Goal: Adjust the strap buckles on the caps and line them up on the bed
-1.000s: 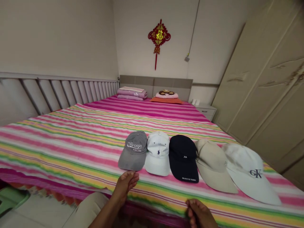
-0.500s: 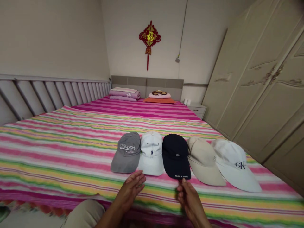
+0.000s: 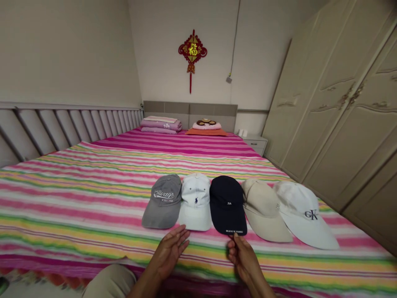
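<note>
Several baseball caps lie side by side on the striped bed. My right hand (image 3: 243, 255) pinches the front edge of the navy cap's brim (image 3: 228, 207) between thumb and curled fingers. My left hand (image 3: 170, 248) is open, palm turned inward, its fingertips close to the brim of the white cap with a small dark-blue emblem (image 3: 195, 203). Left of that is a grey cap with white lettering (image 3: 163, 203). On the right are a beige cap (image 3: 266, 211) and a white cap with dark CK letters (image 3: 305, 215), both angled outward.
Striped bedding (image 3: 93, 198) spreads over the bed. Folded purple bedding (image 3: 161, 125) and an orange pillow (image 3: 206, 132) lie by the headboard (image 3: 214, 114). A slatted rail (image 3: 74, 120) runs along the left. A nightstand (image 3: 256, 145) and a wardrobe (image 3: 335, 111) stand at right.
The camera view has shifted slightly. Both hands keep almost the same place by the caps, the right one still at the navy cap's brim.
</note>
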`<act>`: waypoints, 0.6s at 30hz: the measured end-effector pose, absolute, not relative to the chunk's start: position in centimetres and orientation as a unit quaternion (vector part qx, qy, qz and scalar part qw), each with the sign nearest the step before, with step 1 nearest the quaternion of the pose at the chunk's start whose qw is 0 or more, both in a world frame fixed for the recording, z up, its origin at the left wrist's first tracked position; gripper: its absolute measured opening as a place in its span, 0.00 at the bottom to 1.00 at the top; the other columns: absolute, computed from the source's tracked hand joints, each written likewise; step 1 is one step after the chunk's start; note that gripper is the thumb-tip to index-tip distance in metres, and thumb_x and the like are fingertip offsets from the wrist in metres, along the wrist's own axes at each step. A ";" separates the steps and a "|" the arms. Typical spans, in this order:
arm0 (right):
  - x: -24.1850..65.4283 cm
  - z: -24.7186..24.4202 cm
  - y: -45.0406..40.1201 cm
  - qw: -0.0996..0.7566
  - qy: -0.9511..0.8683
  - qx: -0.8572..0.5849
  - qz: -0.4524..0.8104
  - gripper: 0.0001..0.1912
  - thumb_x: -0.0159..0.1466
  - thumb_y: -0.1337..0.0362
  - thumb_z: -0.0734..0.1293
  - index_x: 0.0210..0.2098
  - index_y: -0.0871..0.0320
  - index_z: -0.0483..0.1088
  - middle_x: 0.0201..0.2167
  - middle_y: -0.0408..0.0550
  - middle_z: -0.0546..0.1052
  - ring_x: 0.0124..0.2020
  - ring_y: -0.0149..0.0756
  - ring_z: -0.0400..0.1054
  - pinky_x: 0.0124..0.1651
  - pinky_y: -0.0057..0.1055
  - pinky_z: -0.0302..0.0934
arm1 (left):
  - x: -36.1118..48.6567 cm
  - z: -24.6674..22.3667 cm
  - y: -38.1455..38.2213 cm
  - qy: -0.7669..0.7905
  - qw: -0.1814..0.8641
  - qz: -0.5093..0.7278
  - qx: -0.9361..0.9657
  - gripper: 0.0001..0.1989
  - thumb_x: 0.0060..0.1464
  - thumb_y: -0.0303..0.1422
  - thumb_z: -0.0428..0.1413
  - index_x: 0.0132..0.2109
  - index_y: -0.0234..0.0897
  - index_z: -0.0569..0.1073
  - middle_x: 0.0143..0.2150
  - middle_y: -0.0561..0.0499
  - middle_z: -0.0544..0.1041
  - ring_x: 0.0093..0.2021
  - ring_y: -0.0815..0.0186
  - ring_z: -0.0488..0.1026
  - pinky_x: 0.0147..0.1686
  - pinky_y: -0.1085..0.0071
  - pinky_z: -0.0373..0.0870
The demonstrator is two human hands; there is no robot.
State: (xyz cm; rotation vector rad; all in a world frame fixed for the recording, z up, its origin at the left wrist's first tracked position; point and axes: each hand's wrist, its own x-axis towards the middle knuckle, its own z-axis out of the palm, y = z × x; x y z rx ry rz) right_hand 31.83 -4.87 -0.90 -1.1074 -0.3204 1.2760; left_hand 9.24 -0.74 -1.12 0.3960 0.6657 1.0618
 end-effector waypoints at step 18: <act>26.9 -6.3 -8.7 0.491 -0.338 -0.551 0.584 0.19 0.49 0.47 0.62 0.23 0.58 0.60 0.10 0.36 0.64 0.08 0.23 0.52 0.13 0.22 0.42 | 10.7 -4.9 -5.2 0.371 0.760 0.325 0.424 0.16 0.29 0.40 0.64 0.27 0.36 0.74 0.24 0.49 0.74 0.27 0.63 0.70 0.33 0.66 0.64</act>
